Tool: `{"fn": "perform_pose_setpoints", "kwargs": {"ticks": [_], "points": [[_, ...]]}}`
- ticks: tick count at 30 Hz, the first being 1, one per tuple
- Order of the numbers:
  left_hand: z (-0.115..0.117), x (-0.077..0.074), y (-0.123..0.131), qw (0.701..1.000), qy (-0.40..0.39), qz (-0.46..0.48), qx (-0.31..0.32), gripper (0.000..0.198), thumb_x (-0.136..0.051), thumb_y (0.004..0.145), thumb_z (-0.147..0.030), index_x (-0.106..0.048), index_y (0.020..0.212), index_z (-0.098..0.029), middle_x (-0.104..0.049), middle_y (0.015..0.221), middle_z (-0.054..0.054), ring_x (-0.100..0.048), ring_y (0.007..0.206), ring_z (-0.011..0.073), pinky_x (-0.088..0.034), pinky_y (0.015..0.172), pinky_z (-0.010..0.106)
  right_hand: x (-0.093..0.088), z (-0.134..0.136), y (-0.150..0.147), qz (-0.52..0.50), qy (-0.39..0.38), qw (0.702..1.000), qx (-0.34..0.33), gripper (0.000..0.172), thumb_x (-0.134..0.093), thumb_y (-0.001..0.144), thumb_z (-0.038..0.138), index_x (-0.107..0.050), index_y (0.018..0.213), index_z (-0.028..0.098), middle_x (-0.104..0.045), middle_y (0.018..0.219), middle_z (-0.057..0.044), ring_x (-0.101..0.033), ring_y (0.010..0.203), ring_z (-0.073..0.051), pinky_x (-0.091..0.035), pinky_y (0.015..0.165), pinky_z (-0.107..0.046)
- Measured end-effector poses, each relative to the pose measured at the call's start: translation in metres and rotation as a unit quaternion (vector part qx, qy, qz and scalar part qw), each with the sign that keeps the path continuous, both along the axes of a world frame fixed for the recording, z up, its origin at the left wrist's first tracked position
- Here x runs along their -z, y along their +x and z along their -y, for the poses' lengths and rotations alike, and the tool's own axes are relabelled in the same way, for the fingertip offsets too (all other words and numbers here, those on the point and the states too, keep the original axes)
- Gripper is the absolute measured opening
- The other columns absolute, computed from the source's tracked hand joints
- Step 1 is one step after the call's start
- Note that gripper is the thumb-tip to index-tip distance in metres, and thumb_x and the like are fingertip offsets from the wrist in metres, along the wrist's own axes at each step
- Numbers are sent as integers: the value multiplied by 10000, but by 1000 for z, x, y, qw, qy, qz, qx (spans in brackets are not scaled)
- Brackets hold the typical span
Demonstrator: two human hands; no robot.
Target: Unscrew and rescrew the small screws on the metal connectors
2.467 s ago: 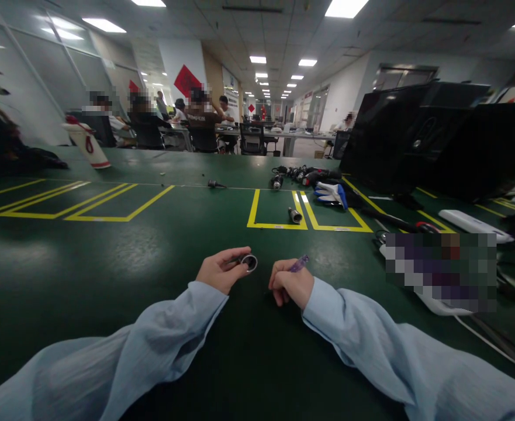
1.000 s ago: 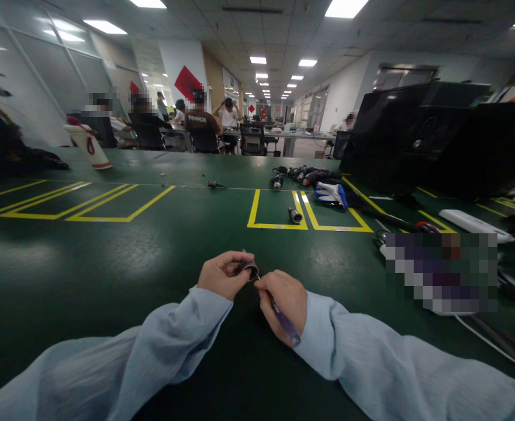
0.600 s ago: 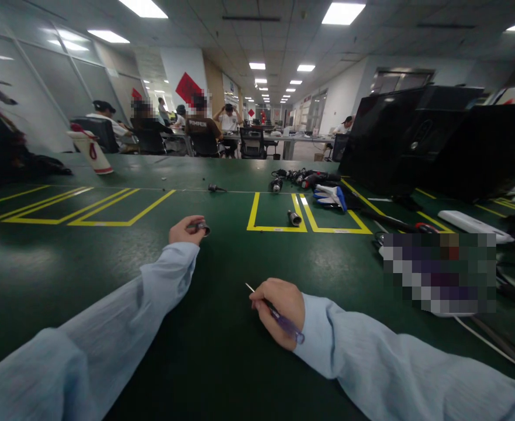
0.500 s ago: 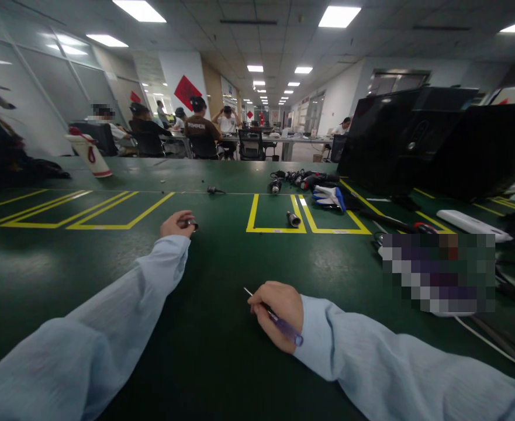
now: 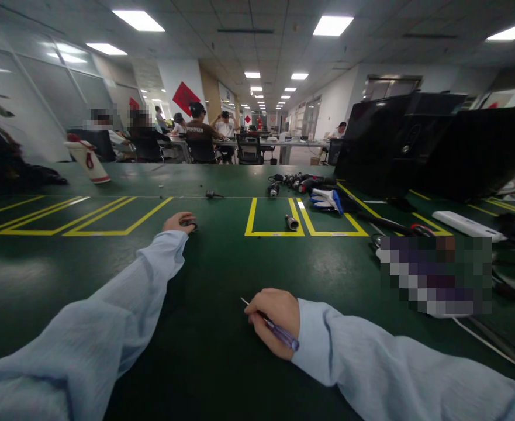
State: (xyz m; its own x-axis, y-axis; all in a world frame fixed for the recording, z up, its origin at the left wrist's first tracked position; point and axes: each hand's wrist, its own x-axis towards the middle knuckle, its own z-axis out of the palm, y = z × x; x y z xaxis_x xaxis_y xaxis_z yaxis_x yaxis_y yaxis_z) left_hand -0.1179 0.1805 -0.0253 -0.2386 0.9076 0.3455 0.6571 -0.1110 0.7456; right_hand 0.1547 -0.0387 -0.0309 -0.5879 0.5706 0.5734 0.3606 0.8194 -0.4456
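My left hand [image 5: 177,223] is stretched far forward over the green table [image 5: 222,275], its fingers closed on a small dark metal ring part [image 5: 190,223] held at or just above the surface. My right hand [image 5: 275,320] rests on the table near me, closed around a purple-handled screwdriver [image 5: 279,333] whose thin metal tip [image 5: 245,302] points up and to the left. Both arms wear light blue sleeves.
Yellow tape boxes [image 5: 275,219] mark the table; one holds a small metal cylinder [image 5: 291,222]. Behind it lie several dark connectors [image 5: 294,180], a blue and white glove [image 5: 327,200] and a loose plug [image 5: 213,194]. Black cases [image 5: 419,143] stand on the right. People sit at far desks.
My left hand has carried the ring part away from the screwdriver tip, forward and left across the table. My right hand has drawn back slightly toward me, still gripping the screwdriver.
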Motion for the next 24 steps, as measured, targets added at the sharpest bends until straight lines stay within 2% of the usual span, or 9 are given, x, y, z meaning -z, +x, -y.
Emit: {"fn": "perform_pose_setpoints", "kwargs": {"ticks": [5,8,10,12,15,18,21,24], "points": [[-1,-1,-3,998,27,-56,0,414,-567,559,-189,-554,963,-98,-626,991,114,-565,967,228,-401,901,353,-3,1,1,9,4,1000,-2,108,-426,741,130,-505,806,164,-588,657,-19,-541,597,-120,-437,610,-225],[6,-4,-3,993,73,-88,-36,496,-552,578,-244,-510,1052,-103,-526,1154,134,-438,1125,272,-316,968,391,-4,0,2,13,15,1000,-7,115,-424,735,126,-507,806,160,-590,652,-20,-537,586,-119,-439,603,-222],[13,-4,-1,977,144,-146,-50,526,-527,601,-270,-478,1093,-87,-478,1197,151,-382,1168,274,-281,988,387,-4,0,2,16,18,1000,-5,119,-425,732,130,-510,810,162,-594,654,-20,-534,585,-121,-443,606,-225],[22,-3,4,949,221,-222,-36,529,-515,615,-282,-466,1100,-78,-476,1188,159,-385,1163,265,-278,988,374,-4,1,2,19,19,1000,-4,126,-421,732,133,-512,814,164,-598,656,-21,-534,588,-123,-446,609,-226],[32,1,11,923,262,-282,-6,514,-511,634,-292,-460,1100,-82,-462,1190,163,-378,1165,251,-274,987,364,-4,2,2,20,15,1000,-5,128,-418,740,138,-519,815,160,-601,660,-26,-539,593,-124,-449,613,-228],[33,2,16,936,214,-276,-43,529,-513,662,-343,-446,1126,-97,-400,1236,170,-336,1193,265,-268,986,383,-4,2,3,28,3,1000,0,123,-430,751,156,-530,822,155,-607,677,-32,-550,610,-126,-454,619,-232],[28,1,16,956,112,-245,-114,692,-551,640,-467,-378,1213,-120,-288,1311,180,-258,1232,324,-268,976,435,-5,1,4,34,-7,999,1,124,-436,753,160,-536,826,152,-610,682,-33,-554,613,-121,-458,613,-225],[24,0,15,963,13,-240,-122,851,-584,591,-543,-281,1284,-153,-210,1347,195,-236,1237,364,-287,957,454,-7,0,4,32,-8,999,1,124,-438,745,147,-534,822,148,-609,672,-30,-550,600,-114,-458,604,-215]]}}
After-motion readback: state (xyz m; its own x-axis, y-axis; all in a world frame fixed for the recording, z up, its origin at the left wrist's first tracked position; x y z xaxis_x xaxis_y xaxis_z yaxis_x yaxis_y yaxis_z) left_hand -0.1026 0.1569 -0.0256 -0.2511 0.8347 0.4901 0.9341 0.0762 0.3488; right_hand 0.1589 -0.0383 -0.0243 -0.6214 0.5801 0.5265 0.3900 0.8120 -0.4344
